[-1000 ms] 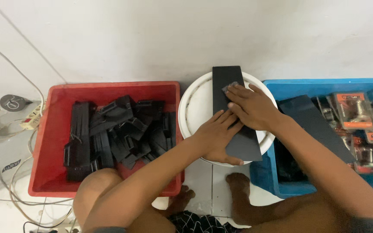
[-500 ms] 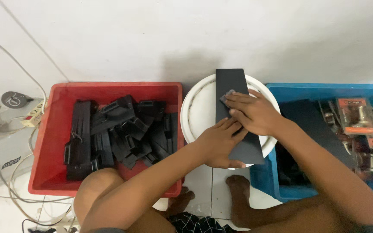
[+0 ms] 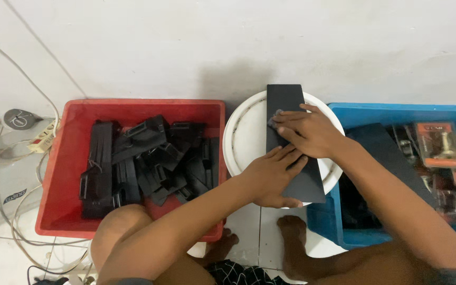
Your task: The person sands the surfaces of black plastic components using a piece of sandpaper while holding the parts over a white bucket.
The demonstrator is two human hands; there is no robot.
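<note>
A long flat black rectangular panel [image 3: 291, 142] lies across the top of a round white plastic bucket lid [image 3: 246, 137] in the middle of the frame, running from the lid's upper edge down past its lower right rim. My left hand [image 3: 270, 177] rests flat on the panel's lower part, fingers together and stretched toward the right, pressing down rather than gripping. My right hand [image 3: 307, 132] sits just above it on the panel, fingers curled, with the fingertips pinching a small grey piece [image 3: 276, 113] against the panel's left edge; I cannot tell what that piece is. The two hands touch where my left fingertips meet the heel of my right.

To the left of the lid stands a red rectangular plastic crate [image 3: 69, 158] filled with a jumble of black plastic parts [image 3: 149, 158]. On the right a blue plastic crate [image 3: 344, 113] holds another dark flat panel [image 3: 386, 153] and packaged metal hardware [image 3: 439, 145]. White cables [image 3: 27, 148] trail at the left edge, over the white tiled floor [image 3: 133, 47].
</note>
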